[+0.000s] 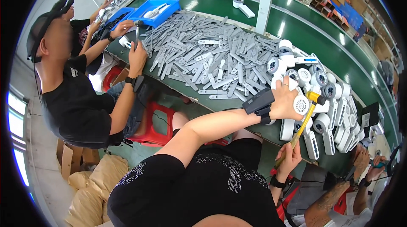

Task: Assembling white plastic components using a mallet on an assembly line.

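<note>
My left hand reaches into a heap of white handheld fans, its fingers curled over a white fan at the heap's near-left edge. Its palm side and part of that fan are hidden. A round fan grille shows right beside this hand. Lower down, my right hand is closed round the handle of a yellow hammer. The hammer slants up to the right, its yellow head with a dark face over the fans.
Grey flat strip-like parts lie heaped left of the fans. Behind runs a green conveyor with a metal post. A blue tray stands far left. A co-worker sits at left with a hammer; another person's hands are at right.
</note>
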Tool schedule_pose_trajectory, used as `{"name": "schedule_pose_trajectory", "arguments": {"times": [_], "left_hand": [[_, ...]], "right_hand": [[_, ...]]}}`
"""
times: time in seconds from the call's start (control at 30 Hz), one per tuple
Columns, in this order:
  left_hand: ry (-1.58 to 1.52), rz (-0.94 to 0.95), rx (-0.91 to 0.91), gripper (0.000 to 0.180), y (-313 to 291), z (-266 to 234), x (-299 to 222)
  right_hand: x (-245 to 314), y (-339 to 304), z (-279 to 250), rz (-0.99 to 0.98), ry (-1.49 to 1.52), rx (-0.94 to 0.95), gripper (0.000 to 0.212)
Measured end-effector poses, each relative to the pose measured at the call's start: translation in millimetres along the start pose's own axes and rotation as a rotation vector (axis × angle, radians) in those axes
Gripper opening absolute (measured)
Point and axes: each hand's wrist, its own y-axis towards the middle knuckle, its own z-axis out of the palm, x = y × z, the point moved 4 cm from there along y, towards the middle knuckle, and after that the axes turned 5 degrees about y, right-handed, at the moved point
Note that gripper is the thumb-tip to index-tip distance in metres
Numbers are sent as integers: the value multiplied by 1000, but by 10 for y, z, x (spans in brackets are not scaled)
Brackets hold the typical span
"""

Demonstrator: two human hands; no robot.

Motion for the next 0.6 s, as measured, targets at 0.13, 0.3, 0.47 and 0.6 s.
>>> {"name": "schedule_pose_trajectory", "arguments": {"times": [0.13,0.3,0.47,0.6], "left_hand": [[-121,23,40,72,-4,-49,13],[-381,27,74,73,-66,-283,-4],[-415,127,7,64,-23,-571,120],[-480,66,-105,105,90,-1188,568]], "right_hand": [[-13,-34,-20,-4,-14,-19,44],[19,-69,-17,-47,-2,-15,44],[139,-84,59,-160,39,10,45],[212,-50,41,-258,167,-24,48]]}}
